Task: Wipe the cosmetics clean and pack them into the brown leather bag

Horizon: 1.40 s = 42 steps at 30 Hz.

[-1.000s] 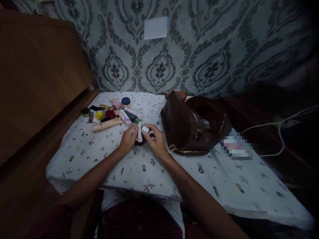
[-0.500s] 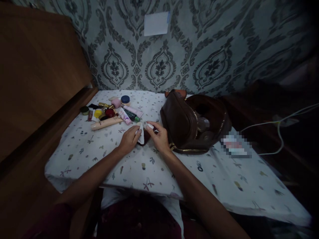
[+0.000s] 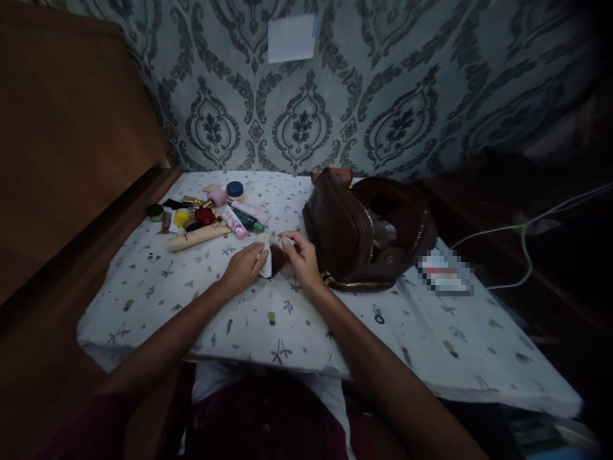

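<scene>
Over the middle of the bed-like patterned white surface, my left hand [image 3: 241, 268] is closed on a white cloth [image 3: 266, 260], which looks like a wipe or tissue and hangs from the fingertips. Close beside it, my right hand [image 3: 302, 259] pinches a small whitish thing [image 3: 286, 242] whose kind I cannot make out. A dark brown flat piece [image 3: 279, 259] shows between the two hands, partly hidden by them. Just right of my right hand, a brown leather bag [image 3: 338, 230] lies with its zipper undone. A clear round item [image 3: 384, 234] shows in its opening.
Left of my hands lies a pile of cosmetics: a beige tube [image 3: 198, 238], a pink-white tube [image 3: 234, 223], a green-capped bottle [image 3: 248, 220], a blue-lidded jar [image 3: 235, 190] and several others. A blurred-out packet [image 3: 445, 271] and white cable [image 3: 529, 255] are at right. A wooden cabinet [image 3: 71, 128] borders the left.
The view has shifted slightly, so everything sits a little further left. My hands stay close together, with the white cloth still in the left; the brown piece between them shows more.
</scene>
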Each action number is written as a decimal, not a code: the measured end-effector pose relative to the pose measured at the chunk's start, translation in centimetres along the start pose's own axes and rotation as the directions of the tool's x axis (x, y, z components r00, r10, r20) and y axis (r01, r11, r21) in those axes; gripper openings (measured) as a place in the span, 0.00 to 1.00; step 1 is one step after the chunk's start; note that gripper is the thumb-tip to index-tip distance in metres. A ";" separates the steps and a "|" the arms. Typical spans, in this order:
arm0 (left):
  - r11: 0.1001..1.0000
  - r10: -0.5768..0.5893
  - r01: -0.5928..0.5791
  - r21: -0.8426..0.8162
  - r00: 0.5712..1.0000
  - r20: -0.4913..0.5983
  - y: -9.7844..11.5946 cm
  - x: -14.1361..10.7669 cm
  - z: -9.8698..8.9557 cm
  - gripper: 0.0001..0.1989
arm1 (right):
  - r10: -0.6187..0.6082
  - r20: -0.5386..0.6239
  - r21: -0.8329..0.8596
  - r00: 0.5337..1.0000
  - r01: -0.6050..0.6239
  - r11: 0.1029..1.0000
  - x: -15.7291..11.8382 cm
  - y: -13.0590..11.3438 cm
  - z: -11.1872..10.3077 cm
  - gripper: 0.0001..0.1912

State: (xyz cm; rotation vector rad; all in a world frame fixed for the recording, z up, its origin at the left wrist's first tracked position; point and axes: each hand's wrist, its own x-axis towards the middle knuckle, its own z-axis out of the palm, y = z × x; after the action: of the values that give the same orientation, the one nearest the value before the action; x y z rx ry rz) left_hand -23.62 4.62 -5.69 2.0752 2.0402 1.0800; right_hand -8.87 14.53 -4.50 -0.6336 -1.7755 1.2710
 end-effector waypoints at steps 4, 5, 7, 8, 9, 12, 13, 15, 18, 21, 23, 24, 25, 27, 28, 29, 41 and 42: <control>0.999 -0.001 0.002 0.041 1.000 -0.022 0.8 0.0 -0.8 0.18 | 0.145 0.025 0.206 0.989 -0.147 0.967 -0.2 0.0 0.4 0.21; 0.998 0.009 -0.007 0.062 0.999 -0.034 1.3 0.0 -1.0 0.19 | 0.170 0.037 0.250 0.985 -0.174 0.953 -0.3 -0.1 0.6 0.22; 0.991 0.040 -0.034 0.130 0.998 -0.045 2.2 -0.1 -1.2 0.20 | 0.207 0.057 0.288 0.977 -0.214 0.933 -0.6 -0.4 0.9 0.25; 0.984 0.057 -0.050 0.170 0.998 -0.035 2.5 -0.1 -1.2 0.21 | 0.212 0.070 0.289 0.975 -0.224 0.931 -0.6 -0.5 1.0 0.25; 0.974 0.074 -0.069 0.215 0.997 -0.016 2.8 -0.2 -1.2 0.21 | 0.213 0.075 0.287 0.974 -0.226 0.931 -0.7 -0.6 1.0 0.25; 0.929 0.100 -0.103 0.354 0.995 0.027 2.8 -0.7 -0.9 0.22 | 0.176 0.031 0.247 0.984 -0.179 0.952 -0.6 -0.6 0.9 0.22; 0.918 0.102 -0.108 0.380 0.994 0.036 2.6 -0.9 -0.7 0.22 | 0.158 0.020 0.228 0.987 -0.159 0.961 -0.5 -0.4 0.7 0.21; 0.907 0.093 -0.107 0.407 0.994 0.053 2.2 -1.4 -0.6 0.20 | 0.134 0.013 0.200 0.991 -0.134 0.971 -0.3 0.0 0.6 0.21; 0.903 0.051 -0.076 0.423 0.996 0.071 1.4 -2.2 -0.9 0.19 | 0.144 0.002 0.221 0.990 -0.141 0.965 -0.1 0.6 0.6 0.22; 0.907 0.014 -0.049 0.419 0.996 0.085 0.8 -2.8 -1.7 0.18 | 0.169 0.038 0.269 0.985 -0.173 0.947 -0.1 0.3 0.6 0.21; 0.918 -0.005 -0.034 0.396 0.995 0.099 0.5 -3.1 -2.1 0.16 | 0.170 0.094 0.304 0.981 -0.191 0.933 -0.2 -0.2 0.6 0.19; 0.925 -0.011 -0.029 0.378 0.995 0.101 0.4 -3.2 -2.3 0.15 | 0.167 0.122 0.323 0.978 -0.198 0.926 -0.3 -0.4 0.6 0.18; 0.932 -0.014 -0.021 0.362 0.996 0.093 0.3 -3.3 -2.4 0.15 | 0.162 0.144 0.338 0.976 -0.202 0.919 -0.3 -0.7 0.5 0.17; 0.938 -0.008 -0.011 0.348 0.999 0.051 0.3 -3.2 -2.4 0.15 | 0.148 0.165 0.343 0.975 -0.197 0.918 -0.4 -1.1 0.4 0.15; 0.936 -0.001 -0.009 0.351 1.000 0.029 0.4 -3.1 -2.3 0.15 | 0.139 0.160 0.327 0.977 -0.185 0.927 -0.4 -1.3 0.4 0.14; 0.932 0.005 -0.008 0.362 1.000 0.008 0.6 -2.9 -2.2 0.16 | 0.126 0.149 0.298 0.981 -0.166 0.940 -0.4 -1.4 0.3 0.13; 0.913 0.075 -0.046 0.406 0.996 -0.055 -0.1 -0.9 -0.3 0.18 | -0.127 0.072 -0.150 0.989 0.137 0.979 -0.2 -1.6 -0.7 0.09; 0.920 0.048 -0.026 0.392 0.998 -0.046 -0.6 -1.1 -0.3 0.17 | -0.156 0.091 -0.147 0.984 0.168 0.975 -0.2 -1.5 -0.8 0.09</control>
State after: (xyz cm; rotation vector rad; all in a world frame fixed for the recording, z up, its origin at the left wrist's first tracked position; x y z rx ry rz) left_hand -24.13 3.56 -6.23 2.2852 2.4216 0.7894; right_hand -8.01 14.29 -3.07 -0.5174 -1.9625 1.0681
